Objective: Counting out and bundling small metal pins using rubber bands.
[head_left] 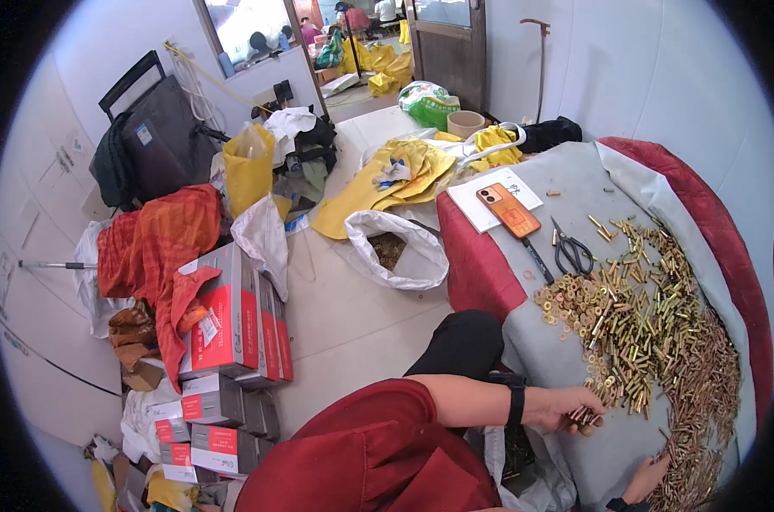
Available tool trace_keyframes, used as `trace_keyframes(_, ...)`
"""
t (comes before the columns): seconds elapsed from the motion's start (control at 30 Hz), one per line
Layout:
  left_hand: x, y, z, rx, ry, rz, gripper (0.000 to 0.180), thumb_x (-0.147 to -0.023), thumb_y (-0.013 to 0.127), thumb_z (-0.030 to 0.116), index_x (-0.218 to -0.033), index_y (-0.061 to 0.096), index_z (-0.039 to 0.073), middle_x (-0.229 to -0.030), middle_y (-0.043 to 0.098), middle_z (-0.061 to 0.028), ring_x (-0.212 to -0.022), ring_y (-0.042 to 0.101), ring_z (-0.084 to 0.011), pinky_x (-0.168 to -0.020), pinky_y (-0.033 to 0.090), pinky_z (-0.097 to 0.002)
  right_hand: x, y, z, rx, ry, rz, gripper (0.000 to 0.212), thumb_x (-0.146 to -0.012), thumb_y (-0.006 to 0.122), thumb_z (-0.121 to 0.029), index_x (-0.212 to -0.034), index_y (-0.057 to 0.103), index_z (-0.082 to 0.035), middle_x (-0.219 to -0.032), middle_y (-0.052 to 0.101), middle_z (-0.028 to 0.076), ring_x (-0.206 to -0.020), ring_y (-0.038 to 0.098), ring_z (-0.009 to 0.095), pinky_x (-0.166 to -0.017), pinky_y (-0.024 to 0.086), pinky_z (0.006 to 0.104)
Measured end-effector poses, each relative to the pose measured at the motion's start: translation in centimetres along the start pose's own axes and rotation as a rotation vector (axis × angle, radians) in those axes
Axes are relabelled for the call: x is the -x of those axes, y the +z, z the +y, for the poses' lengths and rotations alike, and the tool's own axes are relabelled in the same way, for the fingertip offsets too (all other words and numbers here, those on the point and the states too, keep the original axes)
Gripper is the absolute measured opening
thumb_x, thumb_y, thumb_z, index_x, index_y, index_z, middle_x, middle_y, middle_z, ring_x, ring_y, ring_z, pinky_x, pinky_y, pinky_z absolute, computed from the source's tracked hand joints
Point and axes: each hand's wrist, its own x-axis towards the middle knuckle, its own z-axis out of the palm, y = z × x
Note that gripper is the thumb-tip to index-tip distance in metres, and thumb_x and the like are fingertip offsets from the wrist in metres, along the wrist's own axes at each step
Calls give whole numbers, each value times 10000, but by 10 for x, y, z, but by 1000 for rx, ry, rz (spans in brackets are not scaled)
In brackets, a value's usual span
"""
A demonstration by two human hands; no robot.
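Note:
My left hand (pixel 568 408), with a black band on its wrist, rests on the grey cloth (pixel 574 188) and grips a small bunch of brass bolts (pixel 588 417). My right hand (pixel 647 476) lies at the lower edge of a big heap of brass bolts (pixel 668 341), fingers touching the heap; whether it holds any is not visible. A patch of brass washers (pixel 572 300) lies to the left of the heap. My knee in dark trousers (pixel 463 341) and my red garment (pixel 370 452) fill the lower middle.
Black scissors (pixel 572 253), a pen (pixel 537 259), an orange phone (pixel 508 210) and a white paper (pixel 487 205) lie on the cloth's far part. On the floor sit an open white sack (pixel 404 256), red and grey boxes (pixel 233 328), orange cloth (pixel 161 230) and yellow bags (pixel 249 171).

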Motion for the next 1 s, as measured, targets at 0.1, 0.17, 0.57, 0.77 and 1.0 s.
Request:
trace_keyframes(0.1,2,-3,3,-9,22,48,182,-837,602,245,-813,575,67,-740,613,-31,-551,590,-134,-339,375,-207,2,-3,-16,-254,-85,-48,352,-837,491,-37,-1188,480,-9,-1047,560,174,-962,564,291,-810,441,383)
trace_keyframes(0.17,0,-9,4,-24,22,-1,188,-845,603,254,-817,575,70,-726,603,-19,-547,587,-131,-338,368,-205,6,-7,-29,-354,-42,-132,360,-837,465,-32,-1195,484,-7,-1032,558,166,-953,556,270,-816,432,368)
trace_keyframes(0.57,5,1,9,-6,20,10,196,-857,604,260,-830,578,68,-738,617,-34,-537,584,-119,-326,357,-195,16,12,-49,-432,-392,82,252,-934,489,-187,-1068,509,25,-931,589,147,-848,571,269,-740,441,346)
trace_keyframes(0.77,3,4,6,-63,43,5,190,-846,616,250,-832,597,62,-740,628,-40,-563,604,-131,-344,376,-197,21,6,-57,-597,-262,130,243,-939,499,-208,-1026,508,18,-850,577,119,-748,547,209,-681,447,311)
trace_keyframes(1.0,4,5,-3,-124,-7,-26,183,-841,622,245,-788,623,70,-715,633,-24,-573,611,-125,-427,446,-237,90,-36,-113,-843,-355,37,169,-900,549,-102,-1006,514,26,-903,568,103,-815,539,187,-747,439,298)
